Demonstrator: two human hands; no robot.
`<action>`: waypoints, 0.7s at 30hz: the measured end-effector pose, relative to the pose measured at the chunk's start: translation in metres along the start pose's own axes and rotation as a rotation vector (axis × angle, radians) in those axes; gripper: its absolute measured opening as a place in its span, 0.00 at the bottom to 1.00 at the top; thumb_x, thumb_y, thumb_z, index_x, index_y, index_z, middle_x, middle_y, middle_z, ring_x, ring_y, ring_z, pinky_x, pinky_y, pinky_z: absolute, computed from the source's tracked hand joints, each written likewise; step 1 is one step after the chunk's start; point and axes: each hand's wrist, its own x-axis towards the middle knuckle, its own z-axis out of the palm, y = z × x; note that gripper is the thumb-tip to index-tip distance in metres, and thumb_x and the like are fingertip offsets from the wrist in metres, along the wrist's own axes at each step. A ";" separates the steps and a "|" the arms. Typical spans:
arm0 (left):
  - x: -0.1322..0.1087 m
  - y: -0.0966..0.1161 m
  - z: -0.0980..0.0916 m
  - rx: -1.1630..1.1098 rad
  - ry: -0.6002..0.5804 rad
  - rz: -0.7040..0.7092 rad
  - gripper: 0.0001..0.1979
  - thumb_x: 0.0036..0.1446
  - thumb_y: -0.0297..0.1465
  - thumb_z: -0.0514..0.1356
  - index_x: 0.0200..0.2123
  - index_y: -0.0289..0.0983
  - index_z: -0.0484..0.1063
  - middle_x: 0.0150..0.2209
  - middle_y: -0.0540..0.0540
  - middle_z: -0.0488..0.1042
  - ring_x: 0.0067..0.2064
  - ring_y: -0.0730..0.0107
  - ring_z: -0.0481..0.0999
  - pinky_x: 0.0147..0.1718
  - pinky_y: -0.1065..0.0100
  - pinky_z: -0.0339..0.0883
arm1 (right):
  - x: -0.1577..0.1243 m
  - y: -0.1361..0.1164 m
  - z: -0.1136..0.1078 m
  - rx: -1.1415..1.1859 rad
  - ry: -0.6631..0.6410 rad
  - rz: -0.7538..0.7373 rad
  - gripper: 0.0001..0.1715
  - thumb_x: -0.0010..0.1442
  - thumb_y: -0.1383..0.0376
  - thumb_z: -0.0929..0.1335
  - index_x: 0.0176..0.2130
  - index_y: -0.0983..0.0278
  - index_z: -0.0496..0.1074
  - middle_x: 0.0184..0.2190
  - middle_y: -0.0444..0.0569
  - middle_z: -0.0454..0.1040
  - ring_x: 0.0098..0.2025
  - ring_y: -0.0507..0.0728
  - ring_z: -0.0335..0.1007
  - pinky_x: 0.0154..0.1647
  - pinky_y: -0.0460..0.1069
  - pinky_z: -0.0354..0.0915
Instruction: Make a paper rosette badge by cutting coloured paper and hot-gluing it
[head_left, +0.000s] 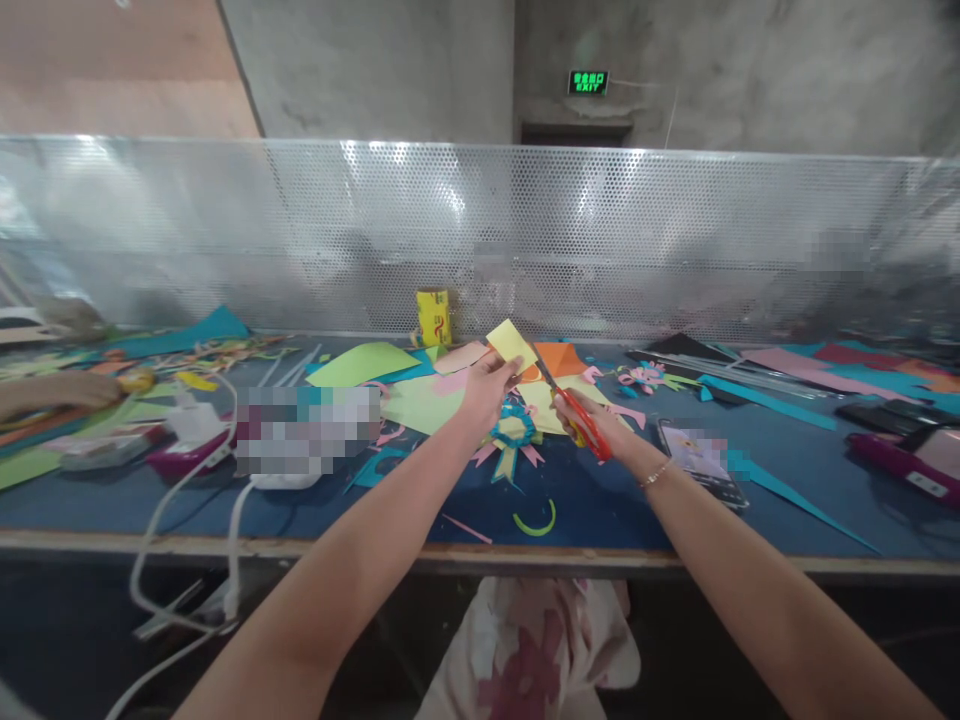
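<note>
Pinched in my left hand is a small piece of yellow paper, raised above the table. My right hand grips red-handled scissors, their blades pointing up and left beside the paper's right edge. Whether the blades touch the paper I cannot tell. Below and between my hands lies a blue paper rosette with pink and yellow tails. Pale green sheets and an orange sheet lie behind it.
A phone lies right of my right wrist. White cables and a white power strip are on the left. A yellow packet stands by the perforated metal screen. Another person's arm rests at far left.
</note>
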 end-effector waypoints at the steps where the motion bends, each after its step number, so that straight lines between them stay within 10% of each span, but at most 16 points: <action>1: 0.000 0.000 0.000 0.009 0.002 0.001 0.11 0.36 0.28 0.66 0.28 0.34 0.72 0.30 0.49 0.73 0.31 0.76 0.70 0.32 0.72 0.63 | 0.000 0.000 0.000 -0.002 0.000 0.000 0.24 0.47 0.45 0.65 0.29 0.61 0.57 0.17 0.37 0.54 0.19 0.46 0.52 0.18 0.43 0.51; 21: -0.001 0.000 0.000 0.028 0.010 -0.043 0.09 0.37 0.27 0.66 0.26 0.33 0.71 0.26 0.49 0.72 0.29 0.77 0.69 0.30 0.72 0.63 | 0.006 0.004 0.001 -0.047 0.039 0.035 0.24 0.46 0.46 0.66 0.27 0.61 0.56 0.16 0.37 0.56 0.15 0.46 0.53 0.14 0.43 0.52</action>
